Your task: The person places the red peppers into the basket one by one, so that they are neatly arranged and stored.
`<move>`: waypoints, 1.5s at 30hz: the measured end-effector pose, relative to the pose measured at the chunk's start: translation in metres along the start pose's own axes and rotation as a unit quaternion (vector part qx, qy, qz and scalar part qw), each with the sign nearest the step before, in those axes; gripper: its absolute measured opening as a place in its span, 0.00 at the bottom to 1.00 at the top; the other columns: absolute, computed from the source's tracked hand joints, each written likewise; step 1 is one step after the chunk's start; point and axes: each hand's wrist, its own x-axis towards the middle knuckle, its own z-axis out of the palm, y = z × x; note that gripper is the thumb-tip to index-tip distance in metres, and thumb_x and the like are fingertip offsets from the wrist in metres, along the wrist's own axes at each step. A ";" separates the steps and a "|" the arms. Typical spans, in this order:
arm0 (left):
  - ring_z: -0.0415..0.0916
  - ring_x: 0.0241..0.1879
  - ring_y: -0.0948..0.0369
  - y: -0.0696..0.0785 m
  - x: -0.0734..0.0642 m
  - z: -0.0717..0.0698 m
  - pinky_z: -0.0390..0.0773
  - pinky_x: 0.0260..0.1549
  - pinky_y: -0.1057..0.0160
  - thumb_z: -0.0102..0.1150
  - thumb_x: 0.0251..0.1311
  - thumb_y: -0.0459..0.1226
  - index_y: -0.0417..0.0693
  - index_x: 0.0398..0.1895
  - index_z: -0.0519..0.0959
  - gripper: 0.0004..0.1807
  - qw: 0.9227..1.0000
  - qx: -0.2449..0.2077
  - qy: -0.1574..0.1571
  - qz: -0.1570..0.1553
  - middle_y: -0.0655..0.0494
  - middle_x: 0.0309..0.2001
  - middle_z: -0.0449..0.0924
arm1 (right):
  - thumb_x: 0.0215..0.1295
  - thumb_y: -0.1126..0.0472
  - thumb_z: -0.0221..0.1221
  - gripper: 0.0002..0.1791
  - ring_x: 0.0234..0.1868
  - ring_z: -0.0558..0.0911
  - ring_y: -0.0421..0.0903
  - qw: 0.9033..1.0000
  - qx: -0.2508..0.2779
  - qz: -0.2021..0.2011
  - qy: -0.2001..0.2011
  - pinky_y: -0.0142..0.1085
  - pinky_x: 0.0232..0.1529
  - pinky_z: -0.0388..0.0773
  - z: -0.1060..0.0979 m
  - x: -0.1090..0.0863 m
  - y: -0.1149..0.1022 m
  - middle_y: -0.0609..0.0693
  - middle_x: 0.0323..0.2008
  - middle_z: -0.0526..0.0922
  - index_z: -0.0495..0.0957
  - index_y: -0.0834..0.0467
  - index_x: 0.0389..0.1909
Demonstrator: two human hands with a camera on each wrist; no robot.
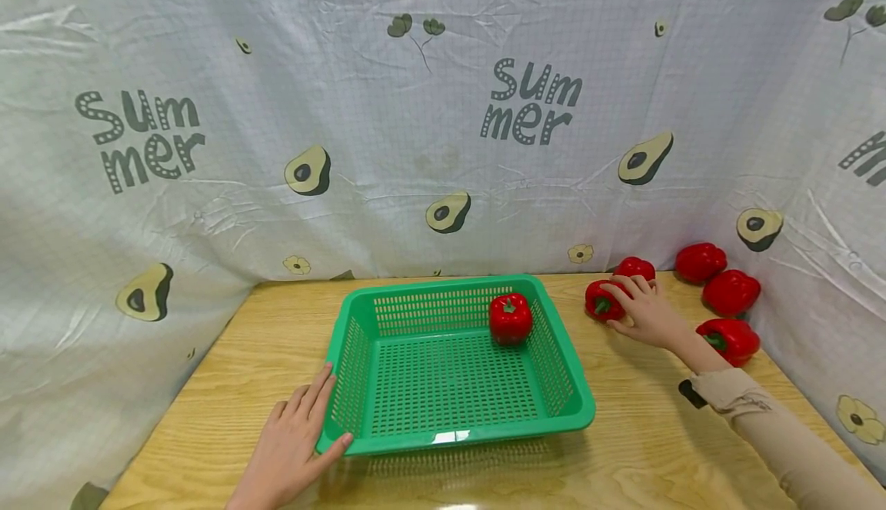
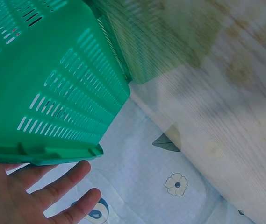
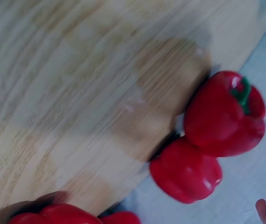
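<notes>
Where the right hand's fingers [image 1: 631,288] arch — loosely parted — a red pepper [image 1: 599,300] lies just beneath.

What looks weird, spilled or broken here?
Nothing stands out. The green plastic slotted basket sits upright on the light wooden table, and the shiny red bell pepper inside looks whole. The white printed cloth behind is just a bit wrinkled.
</notes>
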 end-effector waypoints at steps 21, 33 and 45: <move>0.71 0.50 0.51 0.001 0.001 -0.001 0.71 0.39 0.48 0.53 0.50 0.58 0.41 0.62 0.62 0.41 1.000 -0.007 -0.003 -0.001 0.48 0.64 0.61 | 0.28 0.54 0.72 0.47 0.53 0.64 0.57 0.995 -0.029 0.032 -0.093 0.61 0.43 0.58 0.023 0.009 0.020 0.60 0.54 0.68 0.65 0.59 0.58; 0.71 0.50 0.51 0.000 0.001 -0.001 0.71 0.39 0.48 0.54 0.49 0.58 0.41 0.62 0.62 0.41 1.000 -0.007 -0.004 -0.002 0.48 0.64 0.61 | 0.27 0.54 0.73 0.44 0.48 0.66 0.56 0.996 -0.034 0.002 -0.078 0.61 0.39 0.61 0.034 0.009 0.020 0.58 0.51 0.69 0.69 0.57 0.54; 0.71 0.50 0.51 0.001 0.000 -0.002 0.71 0.39 0.49 0.53 0.50 0.58 0.41 0.62 0.62 0.41 1.000 -0.006 0.000 -0.003 0.48 0.64 0.61 | 0.32 0.59 0.73 0.42 0.47 0.67 0.57 0.996 -0.056 -0.017 -0.072 0.60 0.39 0.62 0.034 0.009 0.019 0.59 0.52 0.69 0.68 0.57 0.55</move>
